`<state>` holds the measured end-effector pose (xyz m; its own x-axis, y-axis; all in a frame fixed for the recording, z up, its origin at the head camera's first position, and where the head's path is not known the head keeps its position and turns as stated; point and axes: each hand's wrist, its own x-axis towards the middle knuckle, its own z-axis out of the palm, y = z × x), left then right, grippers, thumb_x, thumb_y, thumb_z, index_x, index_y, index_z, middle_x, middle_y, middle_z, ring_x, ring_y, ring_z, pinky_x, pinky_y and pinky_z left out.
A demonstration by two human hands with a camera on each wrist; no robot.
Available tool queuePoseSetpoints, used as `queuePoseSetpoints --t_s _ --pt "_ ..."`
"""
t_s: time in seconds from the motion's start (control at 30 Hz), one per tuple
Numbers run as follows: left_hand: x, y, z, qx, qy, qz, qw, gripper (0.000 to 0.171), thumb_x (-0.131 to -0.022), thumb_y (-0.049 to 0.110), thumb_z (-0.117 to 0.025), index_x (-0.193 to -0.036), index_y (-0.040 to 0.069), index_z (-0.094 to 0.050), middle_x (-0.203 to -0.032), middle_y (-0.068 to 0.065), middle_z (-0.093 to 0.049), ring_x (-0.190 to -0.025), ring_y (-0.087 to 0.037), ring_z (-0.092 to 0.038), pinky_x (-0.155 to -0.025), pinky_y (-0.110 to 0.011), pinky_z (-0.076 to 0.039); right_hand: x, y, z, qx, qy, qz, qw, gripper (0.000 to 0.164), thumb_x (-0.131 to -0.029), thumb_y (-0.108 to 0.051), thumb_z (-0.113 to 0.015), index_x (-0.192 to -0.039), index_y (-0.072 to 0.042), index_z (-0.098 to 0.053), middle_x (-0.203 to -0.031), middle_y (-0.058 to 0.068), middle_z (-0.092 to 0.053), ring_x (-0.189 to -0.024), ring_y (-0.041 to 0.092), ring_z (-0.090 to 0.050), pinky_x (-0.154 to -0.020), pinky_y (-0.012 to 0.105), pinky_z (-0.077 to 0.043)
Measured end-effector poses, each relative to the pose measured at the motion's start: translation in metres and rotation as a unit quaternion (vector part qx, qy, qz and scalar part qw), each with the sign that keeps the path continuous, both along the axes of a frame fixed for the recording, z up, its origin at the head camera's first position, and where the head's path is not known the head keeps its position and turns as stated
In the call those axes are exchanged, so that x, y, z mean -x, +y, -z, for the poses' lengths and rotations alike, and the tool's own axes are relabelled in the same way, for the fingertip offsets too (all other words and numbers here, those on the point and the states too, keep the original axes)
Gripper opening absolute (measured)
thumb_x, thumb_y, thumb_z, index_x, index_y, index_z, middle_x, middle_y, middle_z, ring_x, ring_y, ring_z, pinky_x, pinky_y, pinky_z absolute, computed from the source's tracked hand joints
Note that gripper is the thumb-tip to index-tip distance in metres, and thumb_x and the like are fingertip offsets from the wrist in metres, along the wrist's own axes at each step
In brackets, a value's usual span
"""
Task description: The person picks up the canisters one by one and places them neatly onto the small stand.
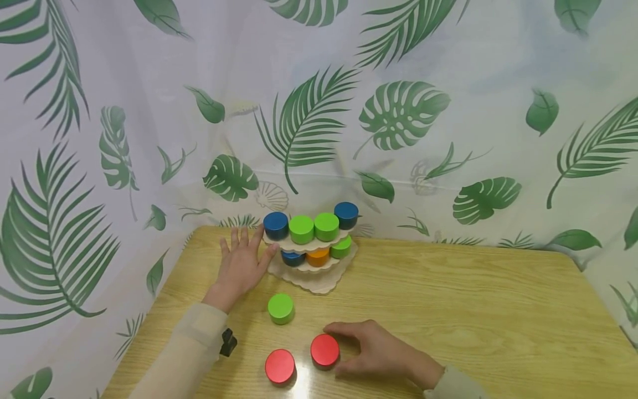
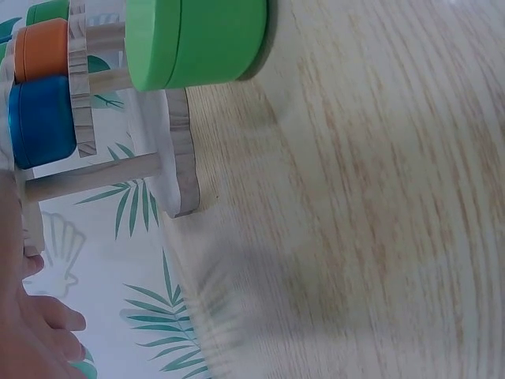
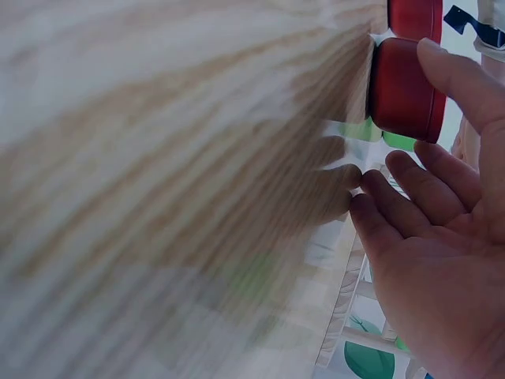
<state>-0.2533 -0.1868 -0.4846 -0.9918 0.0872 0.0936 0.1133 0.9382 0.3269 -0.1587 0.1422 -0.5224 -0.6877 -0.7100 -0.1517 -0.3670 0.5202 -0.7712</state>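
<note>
A wooden tiered stand (image 1: 319, 284) bears colored round blocks. Along its upper tier sit a blue block (image 1: 276, 225), two green blocks (image 1: 301, 229) and another blue block (image 1: 346, 215). Below them show a blue, an orange block (image 1: 317, 256) and a green one. My left hand (image 1: 241, 269) has its fingers spread, thumb and forefinger at the upper tier's left end. On the table, my right hand (image 1: 381, 352) reaches around a red block (image 1: 324, 351), fingers extended; in the right wrist view the thumb (image 3: 465, 83) overlaps that block's side.
A second red block (image 1: 280, 367) stands left of the first. Between them and the stand is a loose green block (image 1: 281, 308). The wooden table (image 1: 463, 310) meets a leaf-printed cloth (image 1: 478, 138) at its back and left. A black strap piece (image 1: 228, 342) sits at the left wrist.
</note>
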Motion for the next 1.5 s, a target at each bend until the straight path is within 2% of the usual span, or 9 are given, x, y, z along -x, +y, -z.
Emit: queuePoseSetpoints --t_s 0.3,0.67,0.87,1.0,1.23,1.4,1.5 --pt "0.001 -0.001 0.002 -0.008 -0.008 0.002 0.9999 0.079 -0.109 0.065 -0.031 -0.170 0.014 -0.022 -0.169 -0.035 -0.019 -0.160 -0.055 -0.006 -0.124 -0.077 -0.005 -0.003 0.000 0.002 0.004 0.026 -0.006 1.000 0.061 -0.089 -0.042 -0.085 -0.144 -0.026 -0.064 -0.142 -0.016 -0.066 -0.137 0.011 -0.059 -0.118 0.038 -0.047" --pt "0.001 -0.001 0.002 -0.015 -0.005 0.001 0.9999 0.080 -0.110 0.064 -0.032 -0.170 0.013 -0.022 -0.168 -0.036 -0.023 -0.160 -0.055 -0.007 -0.125 -0.077 -0.006 -0.003 -0.001 0.006 0.014 0.038 -0.003 0.999 0.056 -0.091 -0.041 -0.083 -0.141 -0.028 -0.064 -0.137 -0.016 -0.068 -0.134 0.008 -0.060 -0.117 0.037 -0.048" --pt "0.002 0.000 0.001 -0.022 -0.010 0.000 0.9997 0.079 -0.110 0.064 -0.032 -0.170 0.014 -0.022 -0.169 -0.035 -0.021 -0.161 -0.054 -0.007 -0.125 -0.076 -0.006 -0.001 0.000 0.006 0.016 0.024 0.031 0.999 0.056 -0.089 -0.041 -0.083 -0.140 -0.029 -0.066 -0.132 -0.018 -0.070 -0.126 0.003 -0.062 -0.115 0.034 -0.049" --pt "0.001 0.000 0.001 -0.025 -0.014 0.001 0.9996 0.079 -0.110 0.064 -0.032 -0.170 0.014 -0.022 -0.169 -0.035 -0.019 -0.161 -0.054 -0.006 -0.125 -0.076 -0.005 0.005 0.002 0.006 0.023 0.024 0.061 0.998 0.055 -0.089 -0.042 -0.083 -0.140 -0.027 -0.066 -0.131 -0.018 -0.070 -0.125 0.006 -0.063 -0.114 0.037 -0.050" --pt "0.001 0.000 -0.001 -0.022 -0.009 0.003 0.9997 0.078 -0.110 0.063 -0.033 -0.169 0.013 -0.023 -0.169 -0.036 -0.021 -0.160 -0.054 -0.008 -0.125 -0.076 -0.008 0.024 0.011 0.008 0.049 0.030 0.117 0.991 0.059 -0.090 -0.037 -0.085 -0.141 -0.014 -0.065 -0.138 -0.001 -0.072 -0.133 0.023 -0.065 -0.115 0.053 -0.049" --pt "0.001 0.000 -0.002 -0.019 -0.006 0.006 0.9998 0.078 -0.110 0.063 -0.032 -0.169 0.012 -0.024 -0.168 -0.037 -0.023 -0.159 -0.057 -0.010 -0.124 -0.077 -0.010 0.036 0.013 0.009 0.061 0.047 0.153 0.985 0.063 -0.090 -0.033 -0.085 -0.143 -0.006 -0.064 -0.140 0.009 -0.070 -0.132 0.032 -0.066 -0.112 0.055 -0.050" --pt "0.001 -0.001 -0.002 -0.025 -0.010 0.004 0.9996 0.079 -0.110 0.064 -0.032 -0.169 0.012 -0.023 -0.168 -0.037 -0.022 -0.159 -0.057 -0.009 -0.125 -0.076 -0.009 0.042 0.013 0.008 0.069 0.070 0.168 0.981 0.058 -0.090 -0.029 -0.086 -0.140 -0.008 -0.066 -0.138 0.009 -0.072 -0.130 0.033 -0.067 -0.110 0.054 -0.052"
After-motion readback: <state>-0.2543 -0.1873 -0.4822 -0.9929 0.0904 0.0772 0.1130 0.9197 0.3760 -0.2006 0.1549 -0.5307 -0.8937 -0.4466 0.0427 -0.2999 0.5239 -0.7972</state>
